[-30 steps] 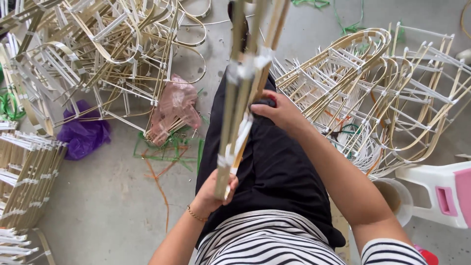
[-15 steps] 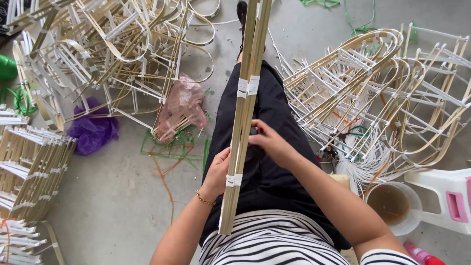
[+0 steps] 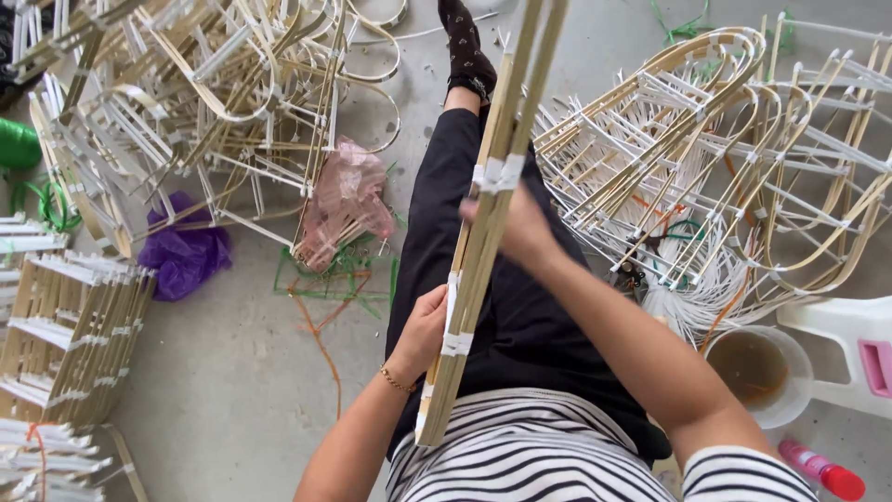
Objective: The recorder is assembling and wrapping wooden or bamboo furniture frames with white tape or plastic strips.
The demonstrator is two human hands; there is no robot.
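A long bundle of bamboo strips (image 3: pixel 483 214), bound with white bands, stands tilted over my lap from near my striped shirt up past the top edge. My left hand (image 3: pixel 423 325) grips its lower part beside a white band. My right hand (image 3: pixel 520 228) is blurred and closed around the bundle's middle, just under another white band. My leg in black trousers (image 3: pixel 465 158) stretches out beneath the bundle.
A pile of bent bamboo frames (image 3: pixel 186 102) lies at upper left, another pile (image 3: pixel 725 149) at right. Flat bound panels (image 3: pixel 70 335) are stacked at left. A purple bag (image 3: pixel 181 256), a pink bag (image 3: pixel 344 200), a cup of brown liquid (image 3: pixel 753 372) and a white stool (image 3: pixel 850 344) sit nearby.
The bundle has been lowered and swung more upright across my lap. My right hand slid along it toward its middle, and my left hand keeps hold of the lower part.
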